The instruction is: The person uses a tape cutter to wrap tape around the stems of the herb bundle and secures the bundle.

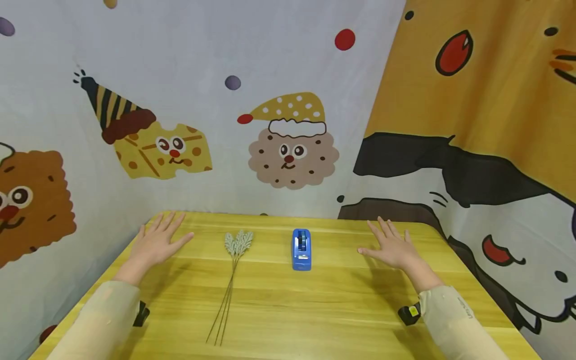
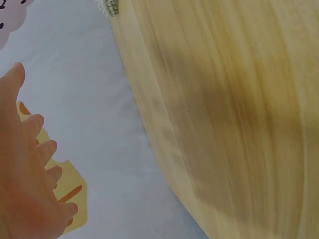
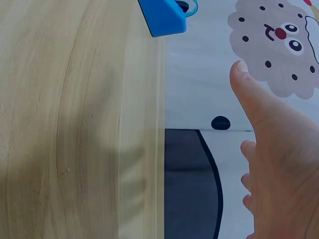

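Observation:
Both hands hover above the wooden table with nothing in them. My left hand (image 1: pixel 155 243) is at the far left, its fingers spread and straight. On the other side, my right hand (image 1: pixel 390 246) is spread the same way. Between them lie several grey-green sprigs (image 1: pixel 238 243) with long thin stems that cross and fan out toward the near edge; the left hand is the closer one. A blue tape dispenser (image 1: pixel 301 250) stands right of the sprigs, nearer the middle. Its corner (image 3: pixel 167 17) shows at the top of the right wrist view.
The wooden table (image 1: pixel 288 310) reaches back to a white cloth backdrop (image 1: pixel 180 60) printed with cartoon food. An orange cartoon panel (image 1: pixel 405 100) hangs at the right. Dark wrist cameras (image 1: pixel 409 314) hang below both cuffs.

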Motion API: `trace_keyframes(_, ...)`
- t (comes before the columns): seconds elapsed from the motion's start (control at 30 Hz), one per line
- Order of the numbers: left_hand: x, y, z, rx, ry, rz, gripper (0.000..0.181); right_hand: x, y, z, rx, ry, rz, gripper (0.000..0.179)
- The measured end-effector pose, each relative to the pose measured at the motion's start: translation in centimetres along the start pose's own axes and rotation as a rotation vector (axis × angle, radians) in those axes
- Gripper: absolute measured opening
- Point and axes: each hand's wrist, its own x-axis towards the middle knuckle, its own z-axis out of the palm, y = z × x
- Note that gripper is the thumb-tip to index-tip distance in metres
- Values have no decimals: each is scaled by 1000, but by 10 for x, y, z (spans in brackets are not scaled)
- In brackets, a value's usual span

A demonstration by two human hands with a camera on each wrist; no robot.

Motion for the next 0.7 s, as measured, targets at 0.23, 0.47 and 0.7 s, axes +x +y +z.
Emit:
trace_keyframes(0.23,-5,-4,2,-4,5,0,84,1,-8,-2,-6,-14,-18,98)
trace_keyframes(0.47,-9,-3,-3,-14,25,18,82,8,-15,2,8,9,-53,95)
trace_keyframes(0.7,-5,19,-2,-125,60,67,77,17,-38,16,269,66,-119,78)
